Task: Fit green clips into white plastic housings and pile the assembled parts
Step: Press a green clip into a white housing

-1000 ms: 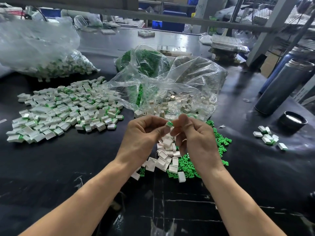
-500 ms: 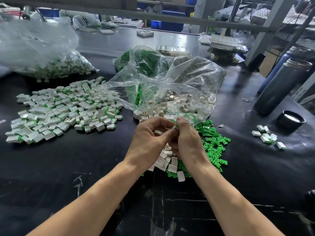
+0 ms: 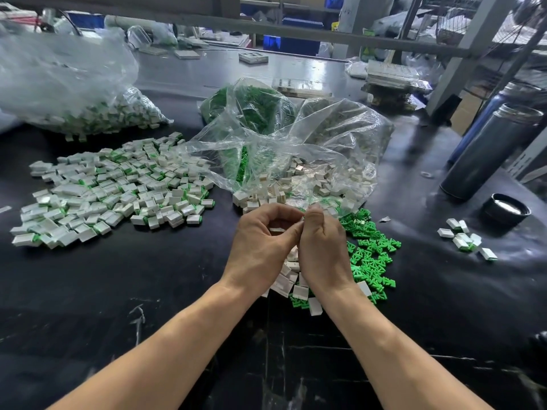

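Hands have come together since a second ago: left hand (image 3: pixel 263 244) curls around a white housing (image 3: pixel 277 229), right hand (image 3: pixel 321 241) pinches in the now-hidden clip, so it's probably seating, above the loose parts.

Crinkled clear plastic bag (image 3: pixel 310 137) on glossy, scuffed black table (image 3: pixel 118 291).

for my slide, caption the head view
Both hands press a white housing together above loose green clips, assembled pile alongside.

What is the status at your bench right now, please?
Both hands, left and right, pinch one white housing between them. Finished pile at left. Nothing in the way.
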The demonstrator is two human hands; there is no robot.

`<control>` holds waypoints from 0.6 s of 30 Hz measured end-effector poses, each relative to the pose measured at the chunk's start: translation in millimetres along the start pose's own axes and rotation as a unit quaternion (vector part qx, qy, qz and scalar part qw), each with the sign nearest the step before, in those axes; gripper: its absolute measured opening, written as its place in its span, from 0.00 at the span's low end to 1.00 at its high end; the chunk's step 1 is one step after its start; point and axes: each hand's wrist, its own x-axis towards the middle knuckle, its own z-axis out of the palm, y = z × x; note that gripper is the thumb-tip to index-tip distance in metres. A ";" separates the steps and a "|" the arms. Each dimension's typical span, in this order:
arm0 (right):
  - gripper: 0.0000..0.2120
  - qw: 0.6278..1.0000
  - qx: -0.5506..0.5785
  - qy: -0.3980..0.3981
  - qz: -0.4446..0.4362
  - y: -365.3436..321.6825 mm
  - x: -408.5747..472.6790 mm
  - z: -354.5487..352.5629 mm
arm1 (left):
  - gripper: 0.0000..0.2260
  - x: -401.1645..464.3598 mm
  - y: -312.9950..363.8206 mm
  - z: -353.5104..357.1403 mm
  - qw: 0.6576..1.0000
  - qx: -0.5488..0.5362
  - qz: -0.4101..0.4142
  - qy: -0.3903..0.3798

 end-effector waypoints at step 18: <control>0.24 0.999 0.047 -0.013 -0.001 1.4 -0.7 0.2 | 0.02 -1.4 3.4 0.5 1.000 0.007 0.005 0.011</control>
